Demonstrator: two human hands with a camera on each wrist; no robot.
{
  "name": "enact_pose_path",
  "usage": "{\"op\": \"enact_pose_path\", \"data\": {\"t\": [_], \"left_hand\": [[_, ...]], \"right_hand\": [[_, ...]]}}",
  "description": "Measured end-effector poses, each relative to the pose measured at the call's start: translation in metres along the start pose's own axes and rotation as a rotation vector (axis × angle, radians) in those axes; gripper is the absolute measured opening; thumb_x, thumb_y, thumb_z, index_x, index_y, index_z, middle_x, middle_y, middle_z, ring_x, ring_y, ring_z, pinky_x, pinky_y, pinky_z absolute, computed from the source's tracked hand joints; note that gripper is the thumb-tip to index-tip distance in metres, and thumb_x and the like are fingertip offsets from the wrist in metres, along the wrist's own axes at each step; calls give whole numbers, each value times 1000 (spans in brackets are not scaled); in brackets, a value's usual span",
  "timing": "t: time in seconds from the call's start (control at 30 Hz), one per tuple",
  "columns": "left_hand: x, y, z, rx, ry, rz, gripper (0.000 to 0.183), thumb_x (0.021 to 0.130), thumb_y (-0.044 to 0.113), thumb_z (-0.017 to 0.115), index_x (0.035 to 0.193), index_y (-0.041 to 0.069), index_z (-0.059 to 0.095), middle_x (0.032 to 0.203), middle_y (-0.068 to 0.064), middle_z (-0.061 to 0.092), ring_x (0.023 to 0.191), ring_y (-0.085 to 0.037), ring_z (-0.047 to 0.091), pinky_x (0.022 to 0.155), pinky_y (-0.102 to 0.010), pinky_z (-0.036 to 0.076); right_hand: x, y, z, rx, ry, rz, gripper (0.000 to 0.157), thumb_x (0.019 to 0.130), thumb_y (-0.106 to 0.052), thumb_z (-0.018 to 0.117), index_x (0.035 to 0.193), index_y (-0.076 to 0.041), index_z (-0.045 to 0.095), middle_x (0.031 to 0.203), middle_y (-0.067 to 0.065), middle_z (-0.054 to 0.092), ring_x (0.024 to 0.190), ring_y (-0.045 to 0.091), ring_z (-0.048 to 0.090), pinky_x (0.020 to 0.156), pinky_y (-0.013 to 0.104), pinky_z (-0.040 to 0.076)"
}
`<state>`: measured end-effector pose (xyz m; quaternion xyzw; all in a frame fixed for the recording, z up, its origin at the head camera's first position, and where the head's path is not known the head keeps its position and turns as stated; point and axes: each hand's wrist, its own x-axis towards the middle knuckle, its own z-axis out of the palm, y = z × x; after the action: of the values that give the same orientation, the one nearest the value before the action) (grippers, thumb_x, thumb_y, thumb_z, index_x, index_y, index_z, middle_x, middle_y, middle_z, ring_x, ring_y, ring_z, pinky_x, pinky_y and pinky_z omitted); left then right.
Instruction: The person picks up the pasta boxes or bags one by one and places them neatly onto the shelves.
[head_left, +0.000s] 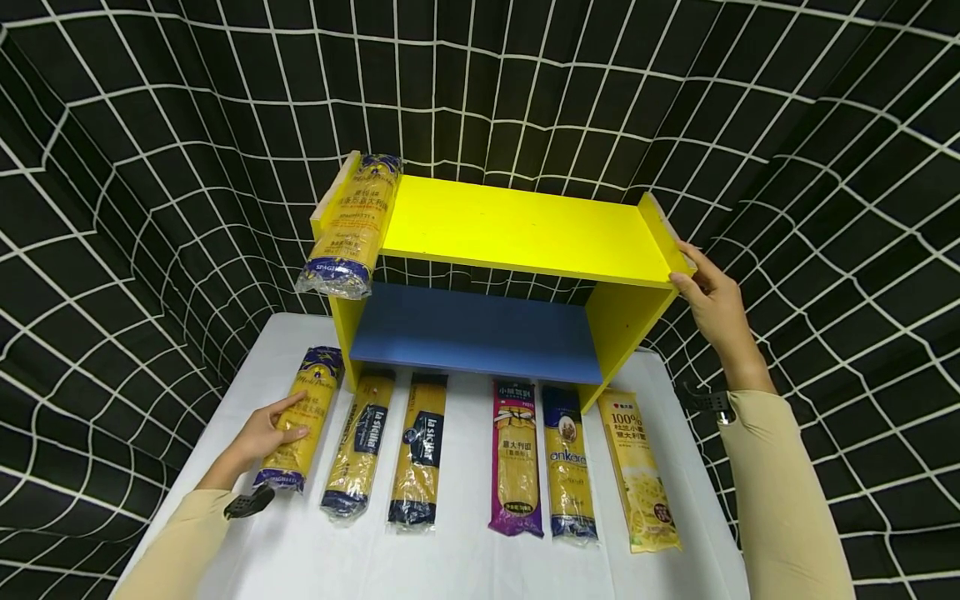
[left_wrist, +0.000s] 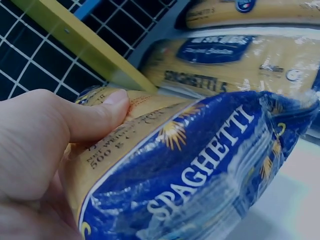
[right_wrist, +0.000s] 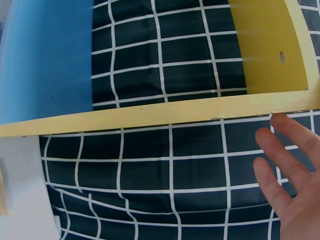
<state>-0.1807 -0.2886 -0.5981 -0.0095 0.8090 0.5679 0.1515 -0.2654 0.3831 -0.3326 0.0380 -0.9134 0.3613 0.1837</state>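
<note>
My left hand (head_left: 258, 435) grips a yellow-and-blue spaghetti pack (head_left: 309, 408) left of the shelf. In the left wrist view, the thumb presses on top of this spaghetti pack (left_wrist: 200, 165); the other fingers are mostly hidden beneath it. My right hand (head_left: 716, 304) holds the top right front corner of a yellow shelf (head_left: 517, 229), thumb at the front edge and fingers on the outer side. The right wrist view shows fingers (right_wrist: 287, 160) of this hand extended beside the panel edge; the thumb is out of that view. Another spaghetti pack (head_left: 352, 221) lies at the top board's left end, overhanging its front.
On the white table (head_left: 465, 558) lie two la sicilia packs (head_left: 360, 450), a purple-edged pasta pack (head_left: 516, 458), a blue-topped pasta pack (head_left: 568, 467) and a pale yellow pack (head_left: 641, 471). The shelf has a blue middle board (head_left: 480, 329). Black gridded cloth (head_left: 480, 100) surrounds the table.
</note>
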Motion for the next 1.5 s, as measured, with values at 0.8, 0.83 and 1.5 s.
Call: {"op": "enact_pose_path", "data": {"t": [0.8,0.83,1.5], "left_hand": [[3,55,-45,128,77,31,82,94,32,69,159,15,21,131,-39,51,79,-12,65,66,-30,58],[3,58,-46,130,79,35,82,94,31,69,159,15,21,130,-40,52,78,-12,66,66,-30,58],[6,115,-64,173,107,104,78,96,28,66,158,12,22,132,-41,51,75,-6,66,64,-29,59]], "right_hand": [[-1,2,0,-1,-6,3,53,100,-42,52,149,-47,35,135,20,58,97,-9,52,80,0,40],[-1,2,1,-2,-7,4,53,100,-42,52,149,-47,35,135,21,58,97,-9,52,80,0,40],[-1,0,-1,-7,-8,-15,51,100,-43,52,149,-48,36,136,24,58,98,-9,52,81,3,41]]}}
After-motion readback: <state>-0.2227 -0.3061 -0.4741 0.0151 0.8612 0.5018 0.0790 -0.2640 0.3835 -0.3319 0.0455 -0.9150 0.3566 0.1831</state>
